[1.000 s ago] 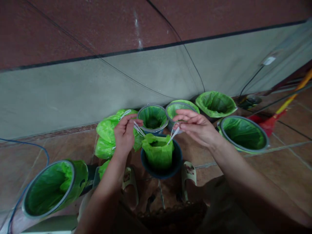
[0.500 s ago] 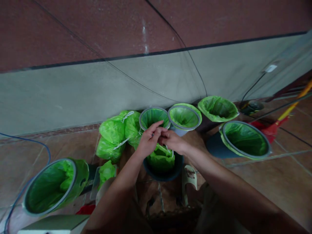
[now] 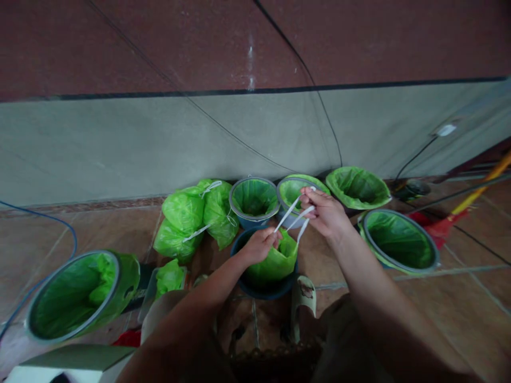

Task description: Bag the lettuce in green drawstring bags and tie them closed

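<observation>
A green bin bag sits gathered in a dark blue bin on the floor in front of me. My left hand is closed around the bag's bunched neck. My right hand is raised to the right of it and pinches the bag's white drawstrings, which run taut from the neck up to my fingers.
Several bins lined with green bags stand along the wall and at the right; another lies tipped at the left. Tied green bags are piled at left. A red broom and cables lie at right.
My hands, together over the bag half a second ago, have parted. The right hand has pulled the drawstrings up and to the right; the left hand has dropped onto the bag's neck.
</observation>
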Demonstrator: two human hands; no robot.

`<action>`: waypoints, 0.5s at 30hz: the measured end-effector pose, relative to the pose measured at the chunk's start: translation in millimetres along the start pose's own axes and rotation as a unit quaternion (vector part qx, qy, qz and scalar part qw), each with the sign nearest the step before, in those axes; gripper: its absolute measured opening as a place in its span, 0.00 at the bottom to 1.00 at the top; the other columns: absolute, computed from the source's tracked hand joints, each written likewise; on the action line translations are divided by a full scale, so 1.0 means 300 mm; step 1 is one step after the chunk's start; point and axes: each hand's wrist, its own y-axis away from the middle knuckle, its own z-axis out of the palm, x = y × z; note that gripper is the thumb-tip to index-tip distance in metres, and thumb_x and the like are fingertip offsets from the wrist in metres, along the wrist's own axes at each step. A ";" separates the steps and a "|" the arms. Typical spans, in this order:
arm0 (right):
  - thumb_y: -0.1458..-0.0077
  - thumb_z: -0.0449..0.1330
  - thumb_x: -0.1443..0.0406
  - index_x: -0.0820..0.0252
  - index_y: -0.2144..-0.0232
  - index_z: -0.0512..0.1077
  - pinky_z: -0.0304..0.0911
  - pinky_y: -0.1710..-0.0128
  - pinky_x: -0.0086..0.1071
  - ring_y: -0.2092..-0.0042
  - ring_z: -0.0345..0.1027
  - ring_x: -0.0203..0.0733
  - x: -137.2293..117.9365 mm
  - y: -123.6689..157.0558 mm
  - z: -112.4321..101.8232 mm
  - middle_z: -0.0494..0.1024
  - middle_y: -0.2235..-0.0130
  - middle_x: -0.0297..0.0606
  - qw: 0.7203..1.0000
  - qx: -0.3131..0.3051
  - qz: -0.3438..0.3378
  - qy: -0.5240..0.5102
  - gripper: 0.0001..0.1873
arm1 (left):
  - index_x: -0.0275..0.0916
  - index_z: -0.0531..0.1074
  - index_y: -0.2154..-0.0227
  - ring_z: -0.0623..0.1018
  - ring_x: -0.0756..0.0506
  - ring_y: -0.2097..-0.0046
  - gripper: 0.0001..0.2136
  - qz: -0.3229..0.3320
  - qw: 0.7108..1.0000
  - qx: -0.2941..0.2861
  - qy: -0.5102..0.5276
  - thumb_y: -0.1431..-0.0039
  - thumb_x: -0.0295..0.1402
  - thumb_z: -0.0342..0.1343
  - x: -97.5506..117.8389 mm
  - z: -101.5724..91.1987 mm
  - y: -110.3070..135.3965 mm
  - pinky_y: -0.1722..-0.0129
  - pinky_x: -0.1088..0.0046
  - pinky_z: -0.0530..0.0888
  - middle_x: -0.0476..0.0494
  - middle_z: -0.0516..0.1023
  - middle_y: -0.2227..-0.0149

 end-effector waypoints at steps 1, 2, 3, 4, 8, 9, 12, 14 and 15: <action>0.58 0.71 0.53 0.59 0.68 0.71 0.42 0.85 0.25 0.81 0.45 0.25 -0.002 -0.002 -0.004 0.65 0.76 0.27 1.000 0.014 0.001 -0.011 0.20 | 0.38 0.73 0.69 0.69 0.50 0.73 0.13 -0.007 1.000 0.011 0.016 0.37 0.38 0.46 -0.003 0.005 -0.002 0.67 0.72 0.66 0.50 0.73 0.76; 0.59 0.71 0.54 0.59 0.68 0.72 0.41 0.85 0.24 0.81 0.44 0.25 -0.002 -0.002 -0.004 0.66 0.76 0.27 0.999 0.030 0.002 -0.018 0.20 | 0.37 0.73 0.69 0.69 0.50 0.73 0.13 -0.014 0.999 0.025 0.037 0.38 0.38 0.47 -0.005 0.009 -0.004 0.67 0.72 0.66 0.50 0.72 0.76; 0.60 0.72 0.55 0.60 0.67 0.72 0.41 0.85 0.24 0.81 0.44 0.24 -0.002 0.000 0.000 0.67 0.75 0.27 0.999 0.046 -0.001 -0.014 0.21 | 0.37 0.74 0.69 0.69 0.50 0.72 0.12 -0.022 0.997 0.045 0.059 0.39 0.37 0.47 -0.007 0.010 -0.007 0.66 0.72 0.66 0.50 0.72 0.77; 0.60 0.72 0.56 0.60 0.65 0.73 0.40 0.85 0.24 0.81 0.45 0.24 -0.002 0.003 0.007 0.68 0.75 0.28 0.998 0.060 -0.008 0.000 0.21 | 0.37 0.74 0.70 0.70 0.50 0.72 0.12 -0.033 0.994 0.071 0.081 0.40 0.36 0.48 -0.010 0.009 -0.011 0.65 0.72 0.66 0.50 0.72 0.77; 0.57 0.70 0.56 0.58 0.59 0.73 0.43 0.84 0.25 0.80 0.48 0.26 -0.006 0.030 0.060 0.71 0.73 0.29 0.998 0.042 -0.043 0.037 0.23 | 0.36 0.76 0.67 0.70 0.49 0.73 0.11 -0.095 0.977 0.151 0.116 0.43 0.33 0.49 -0.022 0.009 -0.028 0.67 0.72 0.67 0.51 0.70 0.80; 0.56 0.69 0.56 0.58 0.58 0.73 0.45 0.83 0.25 0.80 0.49 0.26 -0.007 0.038 0.076 0.73 0.71 0.30 0.999 0.006 -0.038 0.029 0.23 | 0.36 0.77 0.66 0.69 0.50 0.75 0.12 -0.102 0.980 0.140 0.099 0.43 0.31 0.48 -0.022 0.011 -0.032 0.68 0.72 0.66 0.52 0.69 0.81; 0.54 0.67 0.56 0.57 0.57 0.74 0.56 0.78 0.26 0.76 0.56 0.28 -0.006 0.055 0.121 0.75 0.66 0.34 0.995 -0.100 -0.003 -0.022 0.21 | 0.36 0.78 0.63 0.67 0.50 0.77 0.14 -0.068 0.997 0.041 0.015 0.45 0.27 0.47 -0.009 0.027 -0.029 0.71 0.73 0.65 0.53 0.69 0.81; 0.53 0.66 0.57 0.57 0.57 0.75 0.63 0.72 0.27 0.71 0.62 0.31 0.001 0.054 0.144 0.76 0.63 0.36 0.991 -0.126 0.010 -0.045 0.20 | 0.37 0.78 0.61 0.68 0.50 0.74 0.15 -0.018 0.999 -0.022 -0.044 0.46 0.26 0.47 0.013 0.036 -0.016 0.69 0.74 0.65 0.52 0.70 0.78; 0.53 0.66 0.57 0.56 0.57 0.75 0.65 0.69 0.28 0.69 0.64 0.32 0.007 0.050 0.152 0.76 0.62 0.36 0.991 -0.127 0.011 -0.050 0.20 | 0.38 0.78 0.60 0.69 0.50 0.73 0.15 0.006 0.997 -0.038 -0.069 0.46 0.26 0.48 0.025 0.038 -0.008 0.68 0.74 0.65 0.52 0.72 0.76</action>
